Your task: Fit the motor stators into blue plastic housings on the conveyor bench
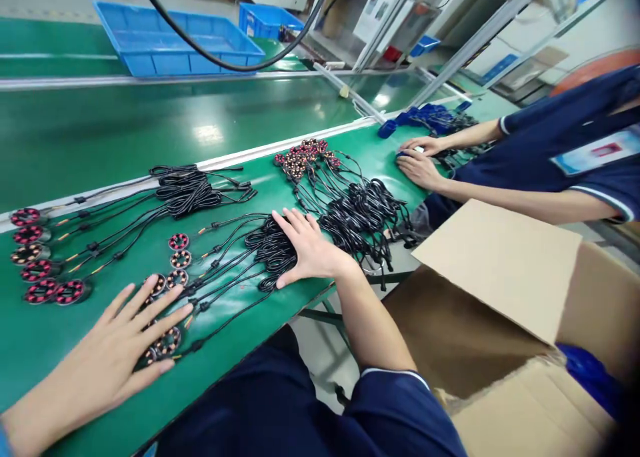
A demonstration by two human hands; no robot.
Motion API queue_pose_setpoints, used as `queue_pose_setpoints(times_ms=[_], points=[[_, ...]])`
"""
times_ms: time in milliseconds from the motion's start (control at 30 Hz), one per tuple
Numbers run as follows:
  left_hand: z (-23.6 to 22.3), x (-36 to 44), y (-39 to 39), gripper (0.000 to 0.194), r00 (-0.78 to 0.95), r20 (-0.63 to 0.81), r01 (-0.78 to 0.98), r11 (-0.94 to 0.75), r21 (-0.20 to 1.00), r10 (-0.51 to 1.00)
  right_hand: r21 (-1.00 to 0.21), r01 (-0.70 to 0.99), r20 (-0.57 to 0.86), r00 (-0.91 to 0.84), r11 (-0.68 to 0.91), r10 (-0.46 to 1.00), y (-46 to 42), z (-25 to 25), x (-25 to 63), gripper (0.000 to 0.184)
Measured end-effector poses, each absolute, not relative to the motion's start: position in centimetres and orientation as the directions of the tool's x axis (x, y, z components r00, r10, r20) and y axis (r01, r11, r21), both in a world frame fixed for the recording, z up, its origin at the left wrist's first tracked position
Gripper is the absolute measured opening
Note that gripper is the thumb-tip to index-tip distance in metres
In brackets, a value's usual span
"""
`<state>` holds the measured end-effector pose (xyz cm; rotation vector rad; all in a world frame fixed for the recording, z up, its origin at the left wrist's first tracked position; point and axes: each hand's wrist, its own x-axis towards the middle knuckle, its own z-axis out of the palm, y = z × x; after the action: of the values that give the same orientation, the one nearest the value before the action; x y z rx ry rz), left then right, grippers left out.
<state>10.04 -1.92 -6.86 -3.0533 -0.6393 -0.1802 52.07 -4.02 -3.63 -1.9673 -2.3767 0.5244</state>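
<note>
My left hand (117, 343) lies spread, palm down, over a row of ring-shaped motor stators with wound coils, partly covering them; one uncovered motor stator (181, 259) sits just beyond its fingertips. Black cables run from this row to a coiled cable bundle (274, 247). On that bundle rests my right hand (315, 249), fingers stretched out and thumb apart, pressing on the coils without wrapping round them. Both hands are open. To the left is another group of stators (37, 269) with its own coiled cables (183, 190). A heap of stators (305, 157) with bundled cables (365, 213) lies beyond my right hand.
The green worktop (100, 210) has a pale rail along its far side. An open cardboard box (495, 263) stands at my right. A co-worker's hands (420, 163) handle a small part near blue pieces (433, 118). A blue tray (185, 40) sits behind a hanging black cable (200, 57).
</note>
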Motion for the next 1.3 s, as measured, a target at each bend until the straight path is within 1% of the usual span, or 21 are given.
queue_pose_setpoints(times_ms=[67,167,233,300,433,567,767,900,1067,1300], points=[[-6.7,9.8,-1.5,0.072,0.889,0.096,0.449,-0.893,0.019,0.449,-0.247,0.955,-0.183,-0.211,0.163,0.96,-4.5,-3.8,51.9,0.144],[-6.6,9.9,-1.9,0.078,0.858,0.056,0.509,-0.86,0.038,0.51,-0.224,0.955,-0.07,-0.216,0.196,0.974,-5.5,-4.1,51.5,0.131],[-6.8,10.0,-2.0,0.083,0.838,0.071,0.538,-0.841,0.059,0.541,-0.207,0.957,0.014,-0.205,0.204,0.979,-6.4,-4.3,51.0,0.12],[-7.0,10.1,-1.5,0.083,0.823,0.094,0.554,-0.828,0.086,0.56,-0.19,0.964,0.065,-0.178,0.187,0.982,-7.4,-4.5,50.4,0.115],[-7.2,10.5,0.8,0.082,0.855,0.054,0.511,-0.855,0.087,0.516,-0.137,0.987,0.099,-0.071,0.085,0.993,-9.5,-4.8,49.1,0.112],[-6.6,12.8,2.9,0.083,0.884,0.018,0.463,-0.882,0.094,0.466,-0.073,0.995,0.123,0.081,-0.072,0.989,-11.4,-5.4,49.1,0.105],[-5.7,20.6,6.0,0.077,0.916,-0.011,0.396,-0.903,0.165,0.4,0.046,0.96,0.16,0.264,-0.274,0.951,-12.9,-6.5,51.4,0.096],[-5.8,26.6,9.0,0.071,0.898,-0.018,0.435,-0.884,0.172,0.439,0.101,0.92,0.17,0.36,-0.379,0.917,-12.3,-7.1,53.2,0.093],[-6.2,33.5,12.3,0.074,0.88,-0.002,0.468,-0.868,0.163,0.474,0.086,0.874,0.18,0.458,-0.477,0.871,-11.1,-7.5,55.8,0.091],[-6.3,43.5,15.8,0.076,0.92,0.0,0.388,-0.909,0.154,0.392,0.023,0.78,0.199,0.61,-0.626,0.767,-9.7,-7.9,60.4,0.081]])
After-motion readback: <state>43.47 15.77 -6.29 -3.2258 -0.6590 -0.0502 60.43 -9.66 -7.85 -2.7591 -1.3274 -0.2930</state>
